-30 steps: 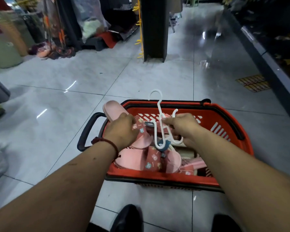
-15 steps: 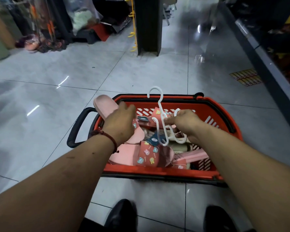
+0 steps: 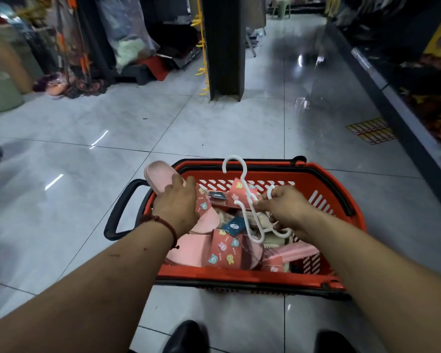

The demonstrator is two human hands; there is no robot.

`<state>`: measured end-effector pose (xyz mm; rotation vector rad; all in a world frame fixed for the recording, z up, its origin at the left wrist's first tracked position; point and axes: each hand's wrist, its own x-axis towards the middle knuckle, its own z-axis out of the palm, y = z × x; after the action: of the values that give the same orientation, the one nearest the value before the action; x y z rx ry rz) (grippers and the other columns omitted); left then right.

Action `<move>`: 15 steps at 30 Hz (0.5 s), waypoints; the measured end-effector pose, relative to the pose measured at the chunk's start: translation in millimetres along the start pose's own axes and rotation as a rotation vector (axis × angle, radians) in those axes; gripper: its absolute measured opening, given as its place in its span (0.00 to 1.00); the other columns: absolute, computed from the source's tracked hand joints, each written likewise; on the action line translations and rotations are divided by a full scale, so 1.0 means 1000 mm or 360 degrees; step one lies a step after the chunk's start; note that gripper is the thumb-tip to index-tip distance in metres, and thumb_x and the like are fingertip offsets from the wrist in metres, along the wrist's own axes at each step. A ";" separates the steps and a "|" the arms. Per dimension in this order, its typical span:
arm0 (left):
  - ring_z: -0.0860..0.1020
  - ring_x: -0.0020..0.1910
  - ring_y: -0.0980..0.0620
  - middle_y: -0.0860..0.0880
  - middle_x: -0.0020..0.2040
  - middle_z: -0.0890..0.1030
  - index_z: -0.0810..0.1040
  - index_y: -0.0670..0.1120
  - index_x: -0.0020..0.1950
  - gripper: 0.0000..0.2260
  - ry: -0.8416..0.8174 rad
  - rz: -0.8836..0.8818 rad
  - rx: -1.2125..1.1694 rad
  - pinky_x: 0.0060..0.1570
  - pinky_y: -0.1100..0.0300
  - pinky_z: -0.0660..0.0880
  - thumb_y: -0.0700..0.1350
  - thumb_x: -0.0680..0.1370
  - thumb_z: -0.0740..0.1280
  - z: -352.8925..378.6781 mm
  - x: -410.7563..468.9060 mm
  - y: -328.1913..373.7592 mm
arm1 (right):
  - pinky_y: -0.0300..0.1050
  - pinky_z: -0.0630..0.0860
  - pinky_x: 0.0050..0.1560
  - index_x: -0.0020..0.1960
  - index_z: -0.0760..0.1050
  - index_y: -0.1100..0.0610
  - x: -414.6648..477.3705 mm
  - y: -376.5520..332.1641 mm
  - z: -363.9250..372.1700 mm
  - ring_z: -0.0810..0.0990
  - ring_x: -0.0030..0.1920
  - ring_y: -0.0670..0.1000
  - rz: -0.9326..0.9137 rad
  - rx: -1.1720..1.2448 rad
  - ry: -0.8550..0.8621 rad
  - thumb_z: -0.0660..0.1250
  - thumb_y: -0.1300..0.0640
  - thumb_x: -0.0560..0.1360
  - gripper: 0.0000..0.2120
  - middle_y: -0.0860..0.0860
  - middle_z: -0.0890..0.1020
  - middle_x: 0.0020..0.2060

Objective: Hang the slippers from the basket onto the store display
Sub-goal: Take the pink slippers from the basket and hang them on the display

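Note:
A red basket point(image 3: 323, 179) with a black handle stands on the tiled floor in front of my feet. It holds several pink slippers with cartoon-print straps. My left hand point(image 3: 177, 202) grips one pink slipper point(image 3: 157, 175), whose end sticks out over the basket's left rim. My right hand point(image 3: 283, 207) pinches a white plastic slipper hanger point(image 3: 242, 184) above the basket, hook pointing up. A second pink slipper point(image 3: 201, 248) lies flat in the basket below my hands.
A dark pillar point(image 3: 223, 47) with yellow display hooks point(image 3: 201, 70) rises ahead across the floor. A low dark shelf point(image 3: 402, 98) runs along the right. Bags and goods crowd the far left. My black shoes point(image 3: 186, 336) are just behind the basket.
The view has tilted up slightly, showing more floor and pillar. Both hands keep their hold over the basket; the slipper and hanger have shifted only a little.

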<state>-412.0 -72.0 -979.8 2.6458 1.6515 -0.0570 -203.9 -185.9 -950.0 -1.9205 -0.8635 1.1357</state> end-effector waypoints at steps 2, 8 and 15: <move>0.78 0.56 0.39 0.41 0.60 0.76 0.65 0.44 0.62 0.21 -0.0188 -0.0097 -0.0176 0.51 0.48 0.78 0.48 0.75 0.71 0.004 0.005 -0.009 | 0.40 0.63 0.28 0.54 0.76 0.69 0.000 -0.001 -0.001 0.67 0.30 0.50 -0.0013 0.0009 -0.0018 0.70 0.61 0.77 0.11 0.56 0.75 0.36; 0.78 0.55 0.41 0.42 0.56 0.79 0.73 0.44 0.60 0.19 -0.0045 -0.0190 -0.0644 0.53 0.51 0.76 0.49 0.73 0.71 -0.004 0.003 -0.014 | 0.41 0.66 0.28 0.50 0.78 0.64 0.000 -0.004 -0.002 0.69 0.31 0.50 -0.0047 -0.0007 -0.0007 0.70 0.61 0.78 0.06 0.54 0.76 0.35; 0.71 0.58 0.42 0.46 0.59 0.72 0.69 0.53 0.67 0.34 0.0162 0.0056 -0.0351 0.56 0.50 0.71 0.58 0.65 0.77 -0.029 -0.005 -0.010 | 0.48 0.69 0.35 0.50 0.79 0.65 -0.001 -0.011 0.001 0.71 0.35 0.53 -0.0138 0.0093 0.0094 0.71 0.60 0.77 0.08 0.57 0.77 0.39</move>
<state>-422.4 -71.1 -950.5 2.5476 1.5369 0.2495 -207.4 -180.9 -940.4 -1.8421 -0.8640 1.0371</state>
